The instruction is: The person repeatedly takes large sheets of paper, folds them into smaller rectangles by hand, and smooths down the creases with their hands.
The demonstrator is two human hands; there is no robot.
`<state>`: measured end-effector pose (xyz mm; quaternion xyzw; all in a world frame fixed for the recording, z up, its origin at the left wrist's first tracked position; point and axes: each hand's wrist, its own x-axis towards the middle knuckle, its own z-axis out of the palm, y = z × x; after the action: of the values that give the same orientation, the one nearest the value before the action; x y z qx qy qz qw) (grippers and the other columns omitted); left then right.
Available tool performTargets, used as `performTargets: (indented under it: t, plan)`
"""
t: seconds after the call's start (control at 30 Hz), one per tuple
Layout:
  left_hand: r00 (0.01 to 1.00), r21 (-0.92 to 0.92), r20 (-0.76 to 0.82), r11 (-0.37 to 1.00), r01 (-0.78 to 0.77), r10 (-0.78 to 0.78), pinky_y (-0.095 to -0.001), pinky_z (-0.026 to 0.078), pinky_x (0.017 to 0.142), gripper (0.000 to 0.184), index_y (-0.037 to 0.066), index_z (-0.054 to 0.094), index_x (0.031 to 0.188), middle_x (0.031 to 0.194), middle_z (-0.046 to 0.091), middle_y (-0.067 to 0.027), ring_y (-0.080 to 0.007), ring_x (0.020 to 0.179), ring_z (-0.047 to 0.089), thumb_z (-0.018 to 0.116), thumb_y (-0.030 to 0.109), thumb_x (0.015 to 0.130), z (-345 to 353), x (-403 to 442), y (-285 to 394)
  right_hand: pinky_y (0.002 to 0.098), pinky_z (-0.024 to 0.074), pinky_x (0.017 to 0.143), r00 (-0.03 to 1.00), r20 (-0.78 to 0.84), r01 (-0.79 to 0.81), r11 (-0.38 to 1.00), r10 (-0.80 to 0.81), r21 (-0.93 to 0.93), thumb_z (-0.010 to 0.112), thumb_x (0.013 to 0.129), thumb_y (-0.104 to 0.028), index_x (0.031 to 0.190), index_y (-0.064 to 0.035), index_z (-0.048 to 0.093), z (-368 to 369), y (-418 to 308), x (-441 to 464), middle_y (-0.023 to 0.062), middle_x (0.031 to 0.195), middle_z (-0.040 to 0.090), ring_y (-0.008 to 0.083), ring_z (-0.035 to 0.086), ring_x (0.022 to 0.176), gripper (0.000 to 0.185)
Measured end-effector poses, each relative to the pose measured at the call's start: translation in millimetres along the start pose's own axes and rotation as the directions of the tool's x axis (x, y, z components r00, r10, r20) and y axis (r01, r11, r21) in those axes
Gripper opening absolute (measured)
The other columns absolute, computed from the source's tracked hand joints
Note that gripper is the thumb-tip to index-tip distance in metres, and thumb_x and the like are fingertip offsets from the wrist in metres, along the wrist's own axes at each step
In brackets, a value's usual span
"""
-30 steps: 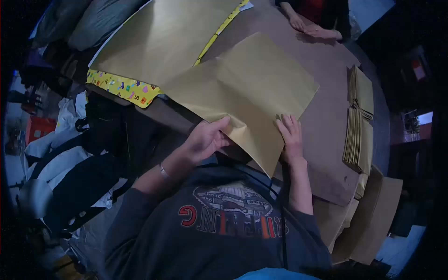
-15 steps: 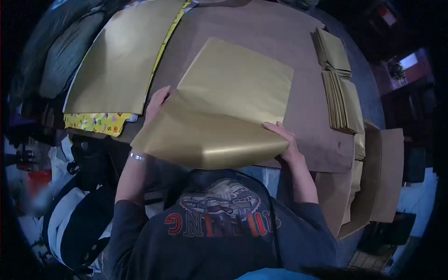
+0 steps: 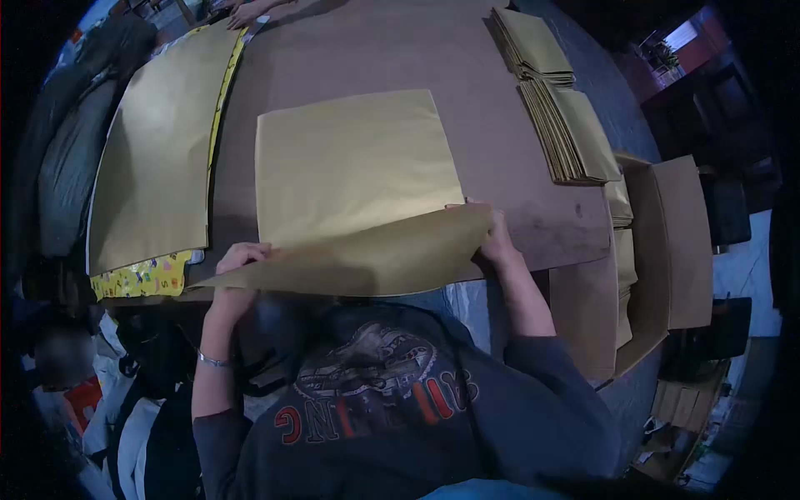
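A large gold-brown paper sheet [image 3: 350, 158] lies on the table before me, its near part bent up and curling over toward me. At the left end of that raised edge, my left hand [image 3: 237, 262] is closed on the paper, partly covered by its pointed corner. My right hand [image 3: 495, 240] grips the right end, fingers over the fold and the rest behind the sheet. Between the two hands the paper bows slightly. To the left lies a stack of similar flat sheets [image 3: 167, 158] on yellow patterned wrapping [image 3: 142, 279].
Folded gold-brown paper bundles [image 3: 575, 125] sit along the right side of the brown tabletop [image 3: 358, 50]. An open cardboard box [image 3: 583, 321] with more bundles stands at the right edge. Another person's hand [image 3: 248, 12] touches the far end of the sheet stack.
The sheet has turned and come nearer the table's front edge, its raised part now lower and flatter. My left hand has moved down and left. Another person's hand has appeared at the far left.
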<state>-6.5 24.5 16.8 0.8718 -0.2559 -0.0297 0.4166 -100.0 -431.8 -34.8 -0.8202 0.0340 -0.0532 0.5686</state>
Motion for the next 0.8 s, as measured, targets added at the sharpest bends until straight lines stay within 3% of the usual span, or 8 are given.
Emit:
performTargets:
  t: [0.13, 0.17, 0.23, 0.27, 0.57, 0.63, 0.73, 0.8]
  plan:
    - [0.999, 0.189, -0.009, 0.981, -0.046, 0.048, -0.0332, 0.051, 0.08, 0.01, 0.002, 0.064, 0.091, 0.097, 0.067, -0.0113, -0.0255, 0.09, 0.065, 0.065, 0.0, 0.081, 8.0, -1.3, -7.8, 0.0326, 0.0522, 0.076, 0.998, -0.063, -0.02, 0.979, 0.007, -0.204, 0.054, 0.091, -0.01, 0.1, 0.0034, 0.067, -5.8, 4.0, 5.8, 0.0058, 0.09, 0.07, 0.0121, 0.062, 0.086, 0.021]
    - [0.999, 0.186, -0.007, 0.981, -0.047, 0.049, -0.0332, 0.051, 0.08, 0.01, 0.002, 0.064, 0.091, 0.097, 0.067, -0.0113, -0.0255, 0.09, 0.065, 0.065, 0.0, 0.081, 12.0, -1.6, -10.4, 0.0361, 0.0517, 0.075, 0.992, -0.125, -0.02, 0.982, -0.004, -0.188, 0.055, 0.089, -0.012, 0.1, 0.0029, 0.066, -3.5, 6.3, 8.5, 0.0141, 0.091, 0.069, 0.0228, 0.065, 0.087, 0.021]
    - [0.981, -0.17, -0.143, 0.98, 0.104, -0.129, -0.0336, 0.051, 0.074, 0.008, 0.001, 0.064, 0.092, 0.087, 0.067, -0.0132, -0.0247, 0.079, 0.065, 0.063, 0.005, 0.086, 18.0, 2.3, -5.5, 0.041, 0.0502, 0.07, 0.969, -0.241, -0.004, 0.978, -0.048, -0.208, 0.056, 0.09, -0.016, 0.097, 0.003, 0.064, 3.5, -2.7, 16.4, 0.0231, 0.091, 0.066, 0.0365, 0.066, 0.083, 0.022]
    - [0.992, 0.043, -0.108, 0.996, 0.075, -0.07, -0.0337, 0.049, 0.066, 0.011, -0.001, 0.062, 0.093, 0.076, 0.065, -0.0143, -0.0227, 0.068, 0.063, 0.062, 0.01, 0.09, 10.9, 8.1, -1.2, 0.041, 0.0502, 0.07, 0.969, -0.243, -0.004, 0.978, -0.048, -0.209, 0.056, 0.09, -0.016, 0.097, 0.003, 0.064, 6.5, -14.9, 21.0, 0.0231, 0.091, 0.066, 0.0365, 0.066, 0.083, 0.022]
    - [0.907, 0.122, -0.387, 0.965, 0.232, -0.169, -0.0322, 0.045, 0.057, 0.02, 0.003, 0.058, 0.098, 0.068, 0.059, -0.011, -0.0201, 0.059, 0.058, 0.062, 0.022, 0.093, 34.3, 29.4, -8.9, 0.0481, 0.0467, 0.068, 0.922, -0.387, -0.193, 0.865, -0.001, -0.462, 0.056, 0.094, -0.036, 0.081, 0.0013, 0.061, 18.6, -54.7, 49.9, 0.0251, 0.081, 0.063, 0.0434, 0.061, 0.08, 0.04]
    - [0.902, 0.244, -0.411, 0.937, 0.252, -0.136, -0.0319, 0.046, 0.057, 0.031, 0.004, 0.056, 0.114, 0.066, 0.057, -0.0084, -0.0198, 0.057, 0.055, 0.066, 0.022, 0.091, 36.9, 28.5, -8.2, 0.0474, 0.0471, 0.067, 0.92, -0.391, -0.2, 0.811, -0.038, -0.551, 0.059, 0.092, -0.037, 0.079, 0.0012, 0.061, 18.3, -52.9, 54.2, 0.0235, 0.077, 0.063, 0.0434, 0.061, 0.076, 0.04]
    - [0.939, 0.082, -0.306, 0.978, 0.19, -0.156, -0.0284, 0.048, 0.063, 0.067, 0.003, 0.04, 0.141, 0.07, 0.058, -0.0056, -0.0147, 0.061, 0.055, 0.072, 0.01, 0.083, 31.8, 21.0, 7.6, 0.0516, 0.0478, 0.074, 0.927, -0.361, -0.306, 0.764, 0.103, -0.568, 0.054, 0.094, -0.037, 0.085, -0.0017, 0.062, 15.7, -53.4, 59.9, 0.0262, 0.085, 0.064, 0.047, 0.06, 0.084, 0.037]
    - [0.952, 0.034, -0.231, 0.976, 0.215, -0.202, -0.0271, 0.048, 0.064, 0.067, 0.002, 0.04, 0.14, 0.072, 0.058, -0.0049, -0.0125, 0.063, 0.055, 0.072, 0.007, 0.082, 25.5, 13.7, 4.6, 0.0523, 0.0478, 0.074, 0.939, -0.336, -0.249, 0.813, 0.07, -0.527, 0.052, 0.094, -0.037, 0.087, -0.0016, 0.062, 13.2, -51.6, 61.6, 0.026, 0.087, 0.064, 0.0467, 0.06, 0.085, 0.038]
